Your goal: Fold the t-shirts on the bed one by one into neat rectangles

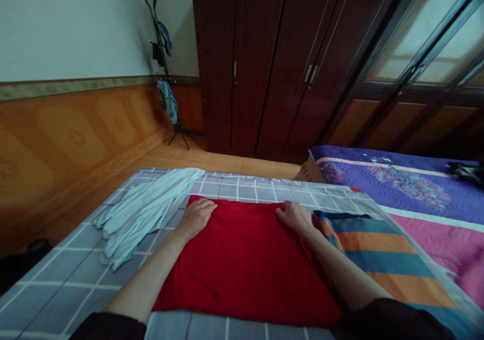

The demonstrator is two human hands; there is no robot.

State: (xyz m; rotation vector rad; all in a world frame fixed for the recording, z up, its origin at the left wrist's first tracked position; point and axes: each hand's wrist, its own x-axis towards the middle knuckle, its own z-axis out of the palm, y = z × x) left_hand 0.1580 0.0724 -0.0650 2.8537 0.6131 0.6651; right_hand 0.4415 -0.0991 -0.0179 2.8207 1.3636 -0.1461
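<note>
A red garment [245, 264] lies spread in a folded, roughly rectangular shape in front of me; its exact kind does not show. At its far left corner, my left hand [197, 218] has its fingers closed on the edge. Likewise, my right hand [297, 217] pinches the far edge near the right corner, fingers curled. Between the two hands the far edge runs nearly straight. Light creases cross the red fabric, and its right side is partly hidden by my right forearm.
A grey checked bedspread [79, 279] lies underneath. To the left is a crumpled pale blue garment [147, 214]; to the right, a folded orange-and-blue striped garment [381, 249]. Beyond stand a coat rack [162, 57], a dark wardrobe [260, 77] and a purple-covered bed [378, 173].
</note>
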